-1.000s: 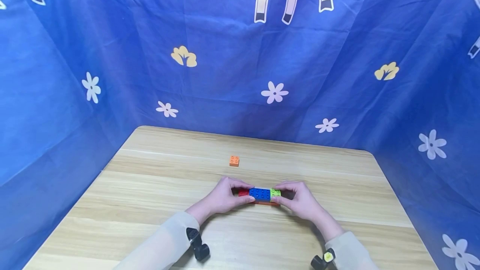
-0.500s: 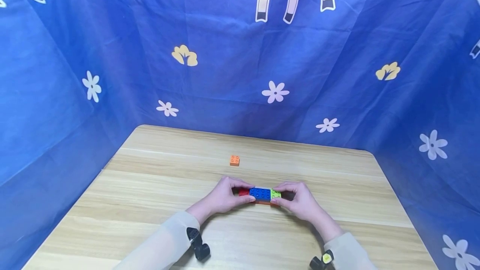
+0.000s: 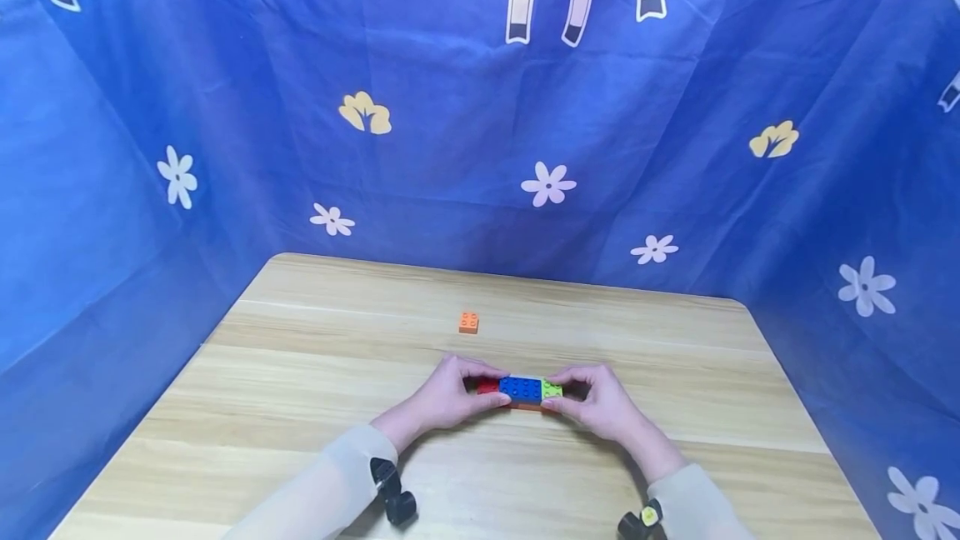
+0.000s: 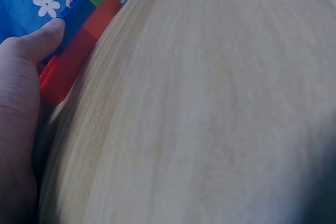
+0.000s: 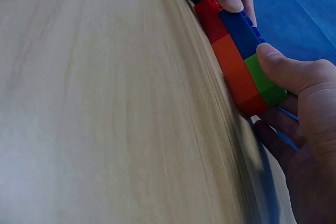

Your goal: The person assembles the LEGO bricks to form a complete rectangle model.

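A two-layer row of toy building bricks lies on the table between both hands. In its lower layer a red brick (image 5: 211, 20) sits left of an orange brick (image 5: 237, 74). On top are a blue brick (image 3: 521, 389), which overhangs the seam below, and a light green brick (image 3: 551, 388) at the right end. My left hand (image 3: 446, 392) pinches the blue brick near its left end between thumb and fingers. With the thumb at the front and fingers behind, my right hand (image 3: 606, 402) pinches the green brick. The far sides are mostly hidden.
A small orange four-stud brick (image 3: 468, 322) lies farther back on the wooden table (image 3: 360, 290). Blue printed cloth (image 3: 450, 148) hangs behind the table and along both sides. Each wrist wears a black camera.
Both hands keep their pinch on the bricks, and the stack stays in place. The view shifts only slightly.
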{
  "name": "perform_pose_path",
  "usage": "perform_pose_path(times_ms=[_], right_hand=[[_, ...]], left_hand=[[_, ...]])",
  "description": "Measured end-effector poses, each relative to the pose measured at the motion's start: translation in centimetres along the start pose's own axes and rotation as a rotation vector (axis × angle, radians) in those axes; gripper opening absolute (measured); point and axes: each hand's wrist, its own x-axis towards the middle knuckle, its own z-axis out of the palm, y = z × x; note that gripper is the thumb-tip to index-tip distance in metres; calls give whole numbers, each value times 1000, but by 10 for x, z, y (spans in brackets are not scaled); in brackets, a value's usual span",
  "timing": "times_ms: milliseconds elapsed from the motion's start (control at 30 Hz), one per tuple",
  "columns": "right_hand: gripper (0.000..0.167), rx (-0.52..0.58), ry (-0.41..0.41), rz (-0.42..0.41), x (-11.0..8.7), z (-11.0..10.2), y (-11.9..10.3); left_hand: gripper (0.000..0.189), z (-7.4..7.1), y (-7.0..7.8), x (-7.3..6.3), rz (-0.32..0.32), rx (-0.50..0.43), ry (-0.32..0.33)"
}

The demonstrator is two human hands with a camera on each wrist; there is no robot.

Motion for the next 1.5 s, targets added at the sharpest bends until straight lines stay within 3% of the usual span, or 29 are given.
perform_pose_path(times_ms=[367,633,967,1167,1367,1500], right_hand=[[29,14,-6,26,-6,3,1],[29,17,1,38,-7,3,1],[31,32,3,42,-5,1,2],[30,28,7,50,-3,-1,3],[30,29,11,42,-2,-1,3],[31,61,8,24,-2,1,3]], left_hand=[[38,-2,2,0,-22,-23,-76],[49,-15,1,7,0,-39,-128],[51,-44,0,24,-33,-64,-51],[51,-58,-6,37,-43,-10,28],[55,-67,-15,48,-34,107,94],[57,-71,-24,52,-27,122,110]])
